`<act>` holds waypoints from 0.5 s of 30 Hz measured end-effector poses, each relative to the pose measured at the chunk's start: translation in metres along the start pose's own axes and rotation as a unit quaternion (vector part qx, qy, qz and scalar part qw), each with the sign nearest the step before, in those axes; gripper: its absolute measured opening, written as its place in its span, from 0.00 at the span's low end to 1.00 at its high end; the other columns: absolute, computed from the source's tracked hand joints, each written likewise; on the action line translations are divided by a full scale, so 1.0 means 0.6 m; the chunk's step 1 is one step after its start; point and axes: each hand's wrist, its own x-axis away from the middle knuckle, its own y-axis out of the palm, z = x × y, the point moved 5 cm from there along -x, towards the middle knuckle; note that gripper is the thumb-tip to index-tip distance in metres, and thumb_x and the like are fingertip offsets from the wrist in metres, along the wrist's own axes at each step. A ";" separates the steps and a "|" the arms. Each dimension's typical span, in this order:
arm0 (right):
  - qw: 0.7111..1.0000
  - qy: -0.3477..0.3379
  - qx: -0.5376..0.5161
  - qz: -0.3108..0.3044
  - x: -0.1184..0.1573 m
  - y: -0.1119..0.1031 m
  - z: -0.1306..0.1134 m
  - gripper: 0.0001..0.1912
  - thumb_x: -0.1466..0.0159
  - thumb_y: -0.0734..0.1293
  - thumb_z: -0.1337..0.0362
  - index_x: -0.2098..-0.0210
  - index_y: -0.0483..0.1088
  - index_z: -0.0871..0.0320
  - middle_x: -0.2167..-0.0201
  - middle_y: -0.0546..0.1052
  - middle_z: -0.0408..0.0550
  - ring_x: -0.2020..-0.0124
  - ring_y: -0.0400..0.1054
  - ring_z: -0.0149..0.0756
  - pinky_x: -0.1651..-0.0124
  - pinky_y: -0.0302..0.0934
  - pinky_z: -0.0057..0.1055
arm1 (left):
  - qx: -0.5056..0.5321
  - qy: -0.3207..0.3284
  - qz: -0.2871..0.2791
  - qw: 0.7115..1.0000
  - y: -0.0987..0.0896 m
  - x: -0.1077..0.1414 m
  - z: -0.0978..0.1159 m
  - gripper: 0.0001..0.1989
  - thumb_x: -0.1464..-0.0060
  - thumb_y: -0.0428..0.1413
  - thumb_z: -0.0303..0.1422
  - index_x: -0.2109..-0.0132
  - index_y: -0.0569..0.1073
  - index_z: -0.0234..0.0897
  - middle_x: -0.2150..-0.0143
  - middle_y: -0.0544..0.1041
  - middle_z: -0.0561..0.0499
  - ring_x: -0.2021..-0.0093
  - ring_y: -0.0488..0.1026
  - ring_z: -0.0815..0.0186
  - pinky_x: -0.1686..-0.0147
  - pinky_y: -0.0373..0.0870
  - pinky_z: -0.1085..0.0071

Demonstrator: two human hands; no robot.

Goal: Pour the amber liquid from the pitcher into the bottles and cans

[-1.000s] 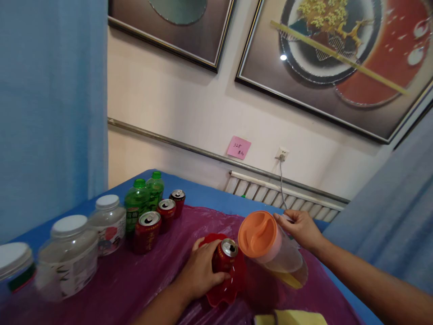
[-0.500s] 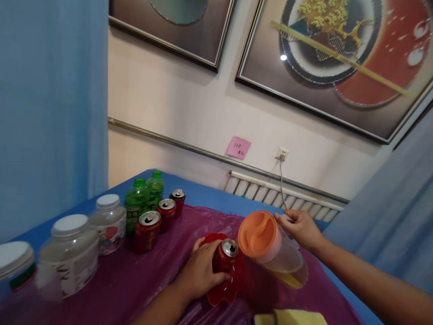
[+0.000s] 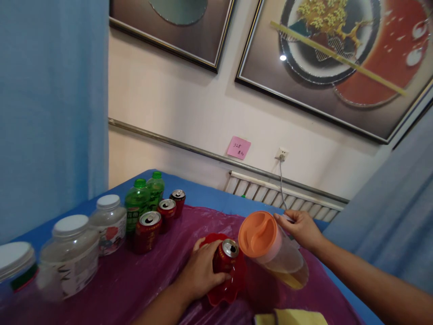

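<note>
A red can [image 3: 224,258] with an opened top stands within a red scalloped dish [image 3: 230,289], and my left hand [image 3: 201,269] is wrapped round its left side. Just right of the can, my right hand [image 3: 299,228] grips the handle of a clear pitcher [image 3: 280,259]. The pitcher leans to the left, its orange lid [image 3: 257,234] beside the can's top. Yellowish liquid lies low in the pitcher. No stream shows between the lid and the can.
Several white-lidded jars [image 3: 72,253], two green bottles [image 3: 137,198] and three more red cans [image 3: 148,232] stand along the left. A yellow cloth [image 3: 294,317] lies at the front edge. Behind are a radiator [image 3: 264,192] and a plugged-in cord [image 3: 282,180].
</note>
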 end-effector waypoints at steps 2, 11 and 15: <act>1.000 -0.002 0.001 0.001 -0.001 0.000 0.001 0.29 0.40 0.64 0.42 0.82 0.48 0.53 0.81 0.48 0.37 0.78 0.43 0.27 0.76 0.40 0.29 | -0.002 -0.001 0.000 1.000 0.000 0.000 -0.001 0.38 0.63 0.72 0.36 0.42 0.72 0.47 0.39 0.77 0.47 0.36 0.69 0.45 0.29 0.41 0.41; 1.000 0.003 0.007 0.000 -0.001 0.000 0.009 0.29 0.40 0.64 0.40 0.81 0.49 0.52 0.81 0.48 0.37 0.78 0.44 0.27 0.77 0.41 0.28 | -0.003 0.007 0.004 1.000 0.004 0.000 -0.007 0.38 0.63 0.72 0.36 0.42 0.73 0.47 0.39 0.77 0.47 0.37 0.70 0.45 0.29 0.42 0.41; 1.000 0.003 -0.003 0.001 0.000 0.000 0.006 0.29 0.40 0.64 0.41 0.81 0.47 0.52 0.81 0.48 0.37 0.79 0.43 0.27 0.77 0.40 0.28 | -0.002 0.008 0.004 1.000 0.004 0.000 -0.006 0.38 0.63 0.72 0.36 0.42 0.72 0.47 0.40 0.78 0.48 0.37 0.70 0.46 0.29 0.42 0.42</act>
